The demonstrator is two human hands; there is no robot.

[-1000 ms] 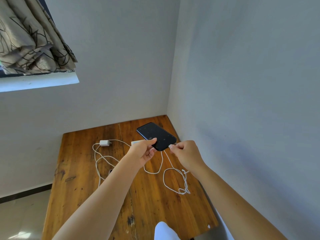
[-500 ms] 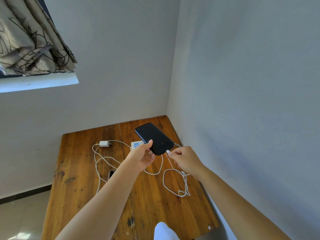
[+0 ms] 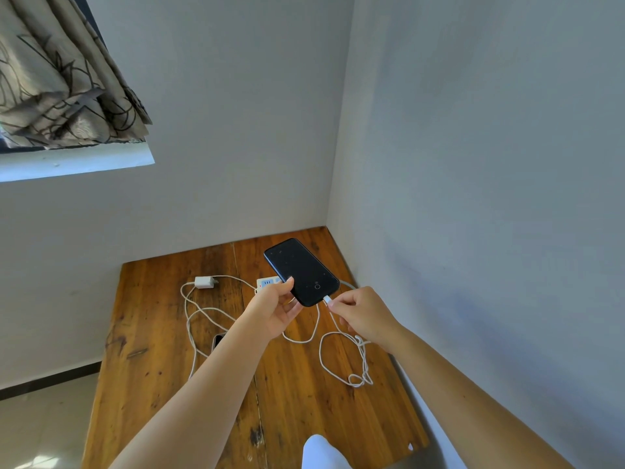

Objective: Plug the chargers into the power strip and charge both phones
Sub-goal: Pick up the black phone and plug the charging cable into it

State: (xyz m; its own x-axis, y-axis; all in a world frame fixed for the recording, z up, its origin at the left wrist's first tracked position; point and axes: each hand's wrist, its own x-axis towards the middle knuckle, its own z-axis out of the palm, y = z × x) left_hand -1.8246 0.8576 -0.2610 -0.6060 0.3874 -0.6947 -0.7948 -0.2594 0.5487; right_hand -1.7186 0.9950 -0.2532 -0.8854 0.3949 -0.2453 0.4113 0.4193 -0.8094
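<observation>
phone held, cable plug touching.

A wooden table is set into the corner of two pale walls. A patterned curtain is bunched above a white sill.

Wooden table: sitting in the room corner, walls behind and to its right. Power strip: lying toward the table's far side, partly hidden behind the left hand. Charger adapter: lying left of the strip, apart from it. Held phone: hovering above the strip, between both hands. Cable plug: touching the phone's near end, right hand just beside. Cable loops: trailing over the table's right half. Second phone: lying near the left forearm, mostly hidden.
</observation>
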